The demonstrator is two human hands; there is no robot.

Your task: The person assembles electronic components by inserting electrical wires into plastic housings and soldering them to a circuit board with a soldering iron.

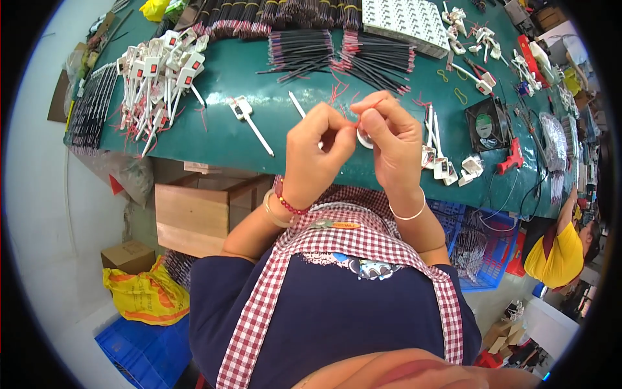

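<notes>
Above the table's near edge, my left hand (316, 144) and my right hand (392, 137) meet, each closed in a pinch. Between the fingertips runs a thin red wire (355, 124). A white round piece (365, 138) shows beneath my right fingers, and its remainder is hidden. Just beyond my left hand a white stick (297, 104) pokes out. To the left of it lies a single white switch box with a white tube (251, 122). Several similar boxes (444, 168) with tubes and red wires lie right of my right hand.
A heap of white switch pieces (159, 71) covers the table's left. Bundles of black wires (301, 52) and a white tray (405, 23) line the back. On the right are a black fan (487, 124) and a red glue gun (512, 156). A person in yellow (554, 256) sits at far right.
</notes>
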